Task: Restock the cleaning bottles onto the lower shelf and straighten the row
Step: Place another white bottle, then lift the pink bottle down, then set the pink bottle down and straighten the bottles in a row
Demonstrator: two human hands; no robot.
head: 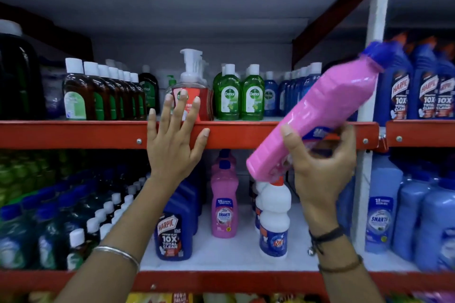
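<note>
a pink bottle with a blue cap is gripped near its base by the right hand, tilted with the cap up and to the right, in front of the red shelf rail. the left hand is spread flat and empty against that rail. on the lower shelf below, a pink bottle row is stood between a blue bottle and a white bottle.
</note>
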